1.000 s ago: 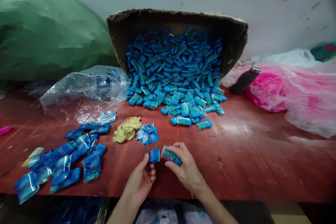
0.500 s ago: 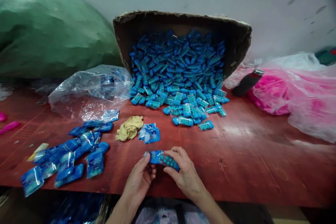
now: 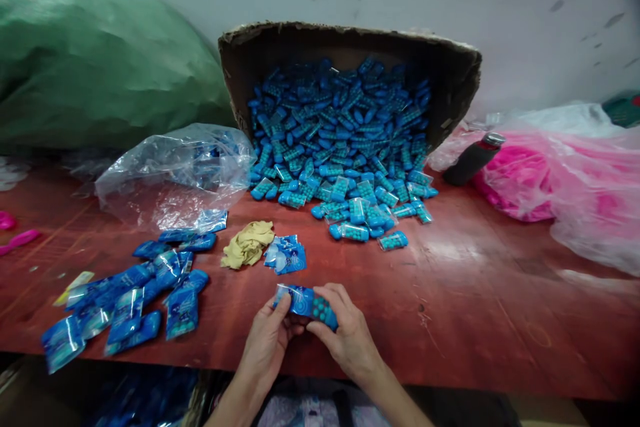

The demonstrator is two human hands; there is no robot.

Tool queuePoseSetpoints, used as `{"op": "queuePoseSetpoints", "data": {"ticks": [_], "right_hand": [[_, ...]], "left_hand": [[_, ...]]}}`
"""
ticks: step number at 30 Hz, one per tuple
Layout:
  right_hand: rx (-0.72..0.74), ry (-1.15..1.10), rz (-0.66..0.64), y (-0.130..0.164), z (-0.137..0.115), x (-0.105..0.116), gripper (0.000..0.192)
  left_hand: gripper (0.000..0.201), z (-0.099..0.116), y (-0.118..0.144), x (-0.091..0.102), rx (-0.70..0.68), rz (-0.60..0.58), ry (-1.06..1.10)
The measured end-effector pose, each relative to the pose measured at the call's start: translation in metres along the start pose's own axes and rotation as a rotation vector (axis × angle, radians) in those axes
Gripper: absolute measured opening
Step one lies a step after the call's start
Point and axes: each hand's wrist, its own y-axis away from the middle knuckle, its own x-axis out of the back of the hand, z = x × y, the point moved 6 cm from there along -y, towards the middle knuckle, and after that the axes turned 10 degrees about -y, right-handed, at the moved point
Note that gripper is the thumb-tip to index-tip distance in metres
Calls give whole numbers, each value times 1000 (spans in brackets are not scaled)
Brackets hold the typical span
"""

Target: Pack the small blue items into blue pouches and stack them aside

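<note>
Between both hands, just above the table's front part, is a clear packet of teal beads with a blue printed card (image 3: 301, 300). My left hand (image 3: 270, 332) pinches its card end, thumb on top and fingers curled beneath. At the other end, my right hand (image 3: 347, 330) grips the beaded part (image 3: 323, 312) between thumb and fingers. Beyond the hands lies a small pile of loose blue cards (image 3: 286, 255). Beside it is a crumpled yellowish cloth or glove (image 3: 247, 245). To the left are several packets with blue cards (image 3: 129, 303).
A tipped cardboard box (image 3: 350, 32) spills many blue-capped bead packets (image 3: 345, 140) onto the red table (image 3: 480, 320). Left stand a clear plastic bag (image 3: 175, 170) and a large green sack (image 3: 100, 67). Right are a dark bottle (image 3: 473, 159) and pink items in plastic (image 3: 520, 173).
More of the blue card now shows over the packet, and less of the beads. My right hand has come slightly closer to my left, whose thumb now lies on the card.
</note>
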Motion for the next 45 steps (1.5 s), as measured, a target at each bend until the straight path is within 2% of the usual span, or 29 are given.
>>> {"op": "queuePoseSetpoints", "data": {"ticks": [3,5,10,14,17,20,23,26,30,32,35,39,45], "right_hand": [[10,117,40,6,5,-10,39],[-5,116,25,8,3,-14,40],[-76,-257,-70,7,-3,-11,33],[-166,-419,89,5,8,-7,31],[-216,-477,163,5,14,-10,30],[-254,-702,45,2,14,-16,32],[-285,-938,-87,0,16,-20,35],[-318,-1071,-112,0,24,-22,56],[-360,-1060,-197,0,26,-24,79],[-354,-1033,-244,-2,24,-22,81],[-300,-975,-274,-6,18,-16,73],[-255,-882,-241,-6,17,-15,55],[-189,-732,-61,-1,23,-16,44]], "left_hand": [[18,-3,-1,-4,27,-24,49],[16,-2,-2,-3,24,-24,56],[18,-2,-2,5,82,38,7],[20,-2,-1,1,49,63,-33],[16,-3,-1,-7,60,-31,-1],[14,-5,0,-9,150,-138,30],[11,-5,2,-6,199,-193,49],[12,-3,4,-9,203,-282,58],[17,-1,7,-17,232,-365,42],[20,-1,8,-19,252,-394,47],[21,-3,7,-20,245,-406,66],[12,-14,6,-16,212,-327,98],[14,-27,13,-21,196,-146,199]]}}
